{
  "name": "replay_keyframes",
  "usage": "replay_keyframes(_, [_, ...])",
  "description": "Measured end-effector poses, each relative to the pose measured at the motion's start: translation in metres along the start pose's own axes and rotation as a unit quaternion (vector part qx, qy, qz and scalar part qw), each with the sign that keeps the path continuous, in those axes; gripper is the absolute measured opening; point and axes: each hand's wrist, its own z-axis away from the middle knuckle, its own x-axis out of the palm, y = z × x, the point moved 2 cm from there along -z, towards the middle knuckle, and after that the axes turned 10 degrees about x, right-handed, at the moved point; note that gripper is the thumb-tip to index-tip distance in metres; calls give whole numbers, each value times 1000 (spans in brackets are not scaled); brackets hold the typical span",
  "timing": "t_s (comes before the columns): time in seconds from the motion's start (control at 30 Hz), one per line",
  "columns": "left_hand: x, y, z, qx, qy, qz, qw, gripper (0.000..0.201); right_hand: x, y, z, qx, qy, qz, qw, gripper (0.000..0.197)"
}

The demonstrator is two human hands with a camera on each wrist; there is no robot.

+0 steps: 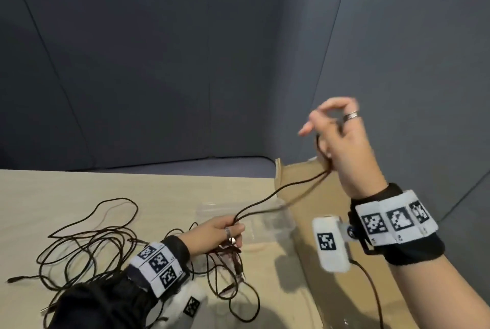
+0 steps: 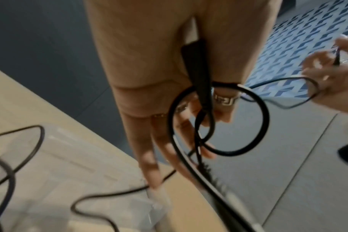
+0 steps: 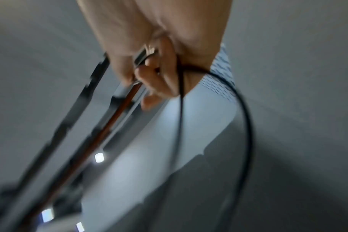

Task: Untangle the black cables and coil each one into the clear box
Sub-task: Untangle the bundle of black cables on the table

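Note:
A tangle of black cables (image 1: 92,243) sprawls over the beige table (image 1: 79,185) at the left. My left hand (image 1: 233,230) hovers just above the table and pinches a doubled black cable (image 1: 265,204). That cable runs up and to the right into my raised right hand (image 1: 323,127), which grips its other part. In the left wrist view a black cable loop (image 2: 264,119) and a plug hang from my left hand's fingers (image 2: 149,164). The right wrist view shows my right hand (image 3: 159,78) curled around the black cable (image 3: 246,125). The clear box (image 1: 270,220) lies on the table beyond my left hand.
An open cardboard box (image 1: 313,190) stands at the table's right side, beneath my right hand. Grey padded sofa panels (image 1: 159,63) enclose the far side and the right. A cable plug end (image 1: 12,280) lies at the table's left edge.

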Motion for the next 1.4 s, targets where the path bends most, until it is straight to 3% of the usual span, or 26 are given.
replay_keyframes(0.03, [-2, 2, 2, -5, 9, 12, 1000, 17, 3, 12, 3, 23, -74, 119, 990, 23])
replay_keyframes(0.1, [-2, 7, 3, -1, 17, 14, 1000, 16, 14, 46, 17, 104, -240, 343, 902, 58])
replay_keyframes(0.17, [3, 18, 5, 12, 15, 18, 1000, 15, 27, 82, 34, 169, -368, 431, 806, 82])
replay_keyframes(0.23, [7, 30, 8, 19, 5, 20, 1000, 12, 35, 104, 44, 192, -406, 458, 767, 81])
replay_keyframes(0.27, [7, 33, 10, 17, 2, 15, 1000, 14, 37, 112, 45, 198, -411, 446, 770, 71])
replay_keyframes(0.33, [6, 37, 14, 15, 7, -16, 1000, 11, 40, 107, 49, 224, -415, 375, 798, 22])
replay_keyframes(0.37, [3, 37, 15, 15, 26, -40, 999, 13, 41, 101, 50, 249, -413, 321, 815, 11])
replay_keyframes(0.43, [-3, 36, 17, 27, 77, -125, 989, 17, 43, 94, 49, 318, -395, 200, 838, 39])
replay_keyframes(0.5, [-5, 38, 18, 53, 107, -206, 971, 17, 47, 93, 48, 338, -408, 134, 838, 51])
replay_keyframes(0.63, [-2, 45, 20, 99, 153, -243, 953, 27, 59, 96, 56, 240, -452, 273, 815, 35])
replay_keyframes(0.77, [-4, 48, 22, 123, 206, -256, 936, 36, 62, 98, 60, 262, -451, 186, 833, 20])
replay_keyframes(0.87, [-3, 49, 24, 139, 210, -267, 930, 45, 63, 95, 60, 263, -429, 137, 853, 9])
replay_keyframes(1.03, [-3, 47, 23, 157, 229, -267, 923, 48, 70, 90, 59, 243, -419, 172, 858, 24])
replay_keyframes(1.17, [-2, 52, 22, 175, 256, -257, 916, 53, 76, 94, 60, 204, -395, 190, 875, 21])
replay_keyframes(1.27, [-4, 51, 25, 193, 235, -277, 911, 59, 64, 91, 55, 203, -382, 185, 882, 18])
replay_keyframes(1.4, [-14, 47, 34, 187, 228, -284, 913, 76, 38, 85, 39, 195, -282, 128, 931, 27])
